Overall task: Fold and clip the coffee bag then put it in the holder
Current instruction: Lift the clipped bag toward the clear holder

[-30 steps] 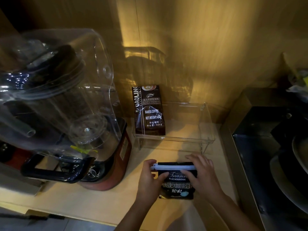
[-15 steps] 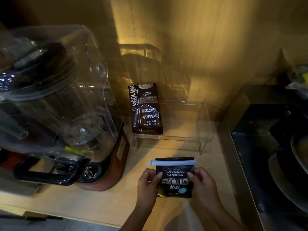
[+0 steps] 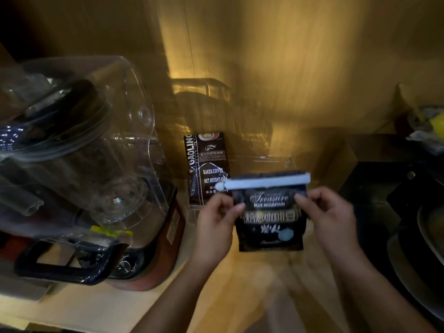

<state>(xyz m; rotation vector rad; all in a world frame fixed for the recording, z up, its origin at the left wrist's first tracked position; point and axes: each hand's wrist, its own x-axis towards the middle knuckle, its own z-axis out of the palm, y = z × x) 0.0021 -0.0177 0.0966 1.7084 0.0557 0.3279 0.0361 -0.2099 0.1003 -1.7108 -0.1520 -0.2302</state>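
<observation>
head cam looks down at a dim wooden counter point(image 3: 79, 308) lit yellow. both hands are holding a small black coffee bag point(image 3: 269, 222) upright in the air, above the counter and just in front of the clear acrylic holder point(image 3: 287, 161). left hand point(image 3: 217, 227) is pinching the bag's left edge, thumb on the printed front, and right hand point(image 3: 332, 216) is pinching the right edge the same way. the top of the bag is folded over and a pale blue clip point(image 3: 263, 182) is clamped straight across it, sticking out a bit past both sides. there's a second dark coffee bag point(image 3: 206, 164) already standing at the left end of the holder. on the left sits a big blender point(image 3: 79, 169) with a clear jug and a red base. the bag is a bit blurry, so only some of the label is readable.
</observation>
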